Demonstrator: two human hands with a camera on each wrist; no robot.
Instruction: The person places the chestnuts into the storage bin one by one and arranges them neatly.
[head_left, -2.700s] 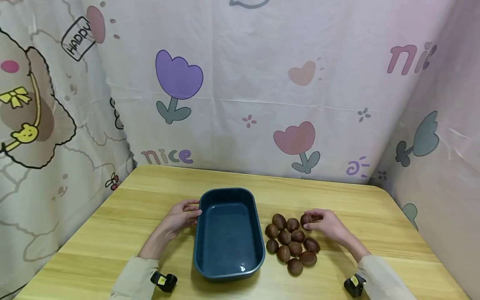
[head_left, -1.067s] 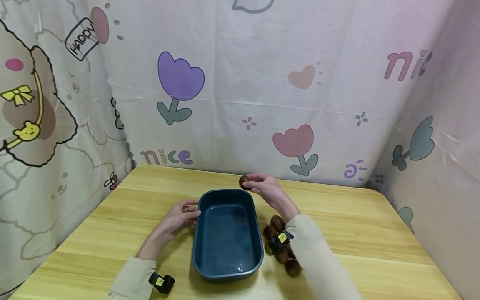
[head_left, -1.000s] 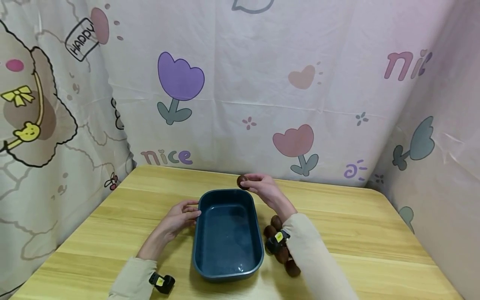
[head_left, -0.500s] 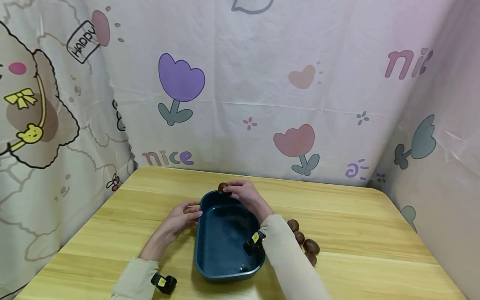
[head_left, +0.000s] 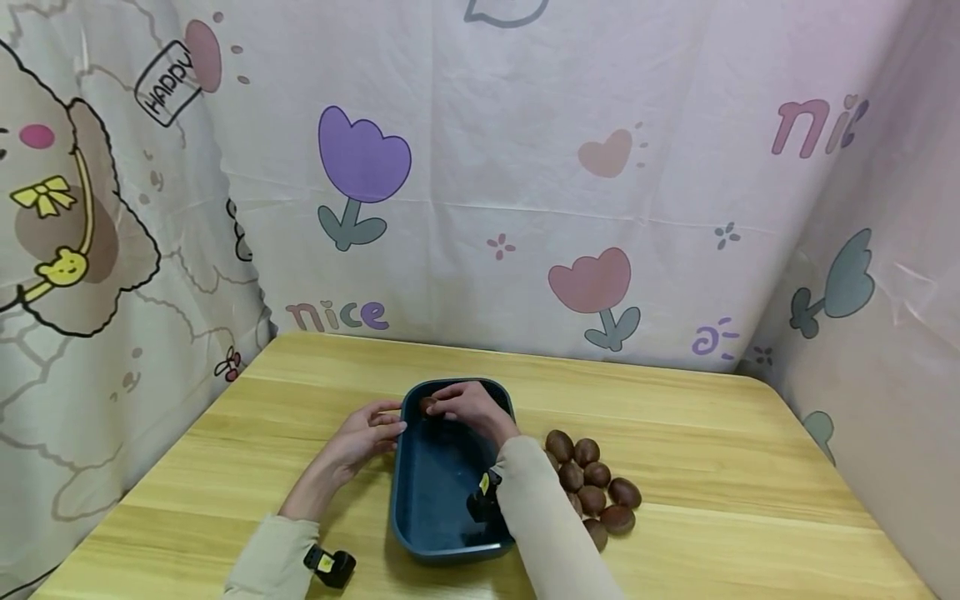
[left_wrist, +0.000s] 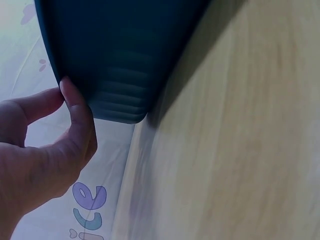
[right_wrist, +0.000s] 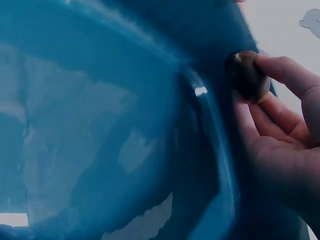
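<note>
The deep, dark blue rectangular tray (head_left: pixel 442 500) rests on the wooden table. At its left rim is my left hand (head_left: pixel 358 446); in the left wrist view its thumb and a finger pinch the rim. My right hand (head_left: pixel 471 408) reaches inside the tray's far end and pinches a brown chestnut (right_wrist: pixel 248 76) between thumb and fingers, close to the far left corner. More chestnuts (head_left: pixel 592 500) lie in a loose group on the table right of the tray, partly hidden by the right sleeve (head_left: pixel 551 525).
The pale wooden table (head_left: pixel 712 467) extends on both sides of the tray. A printed cloth (head_left: pixel 480 167) hangs behind and at the sides. Small black cameras (head_left: pixel 330 567) are strapped at both wrists.
My right hand picked up a chestnut from the group, carried it left past the tray's far rim, and lowered it inside the far left corner. My left hand stayed at the rim.
</note>
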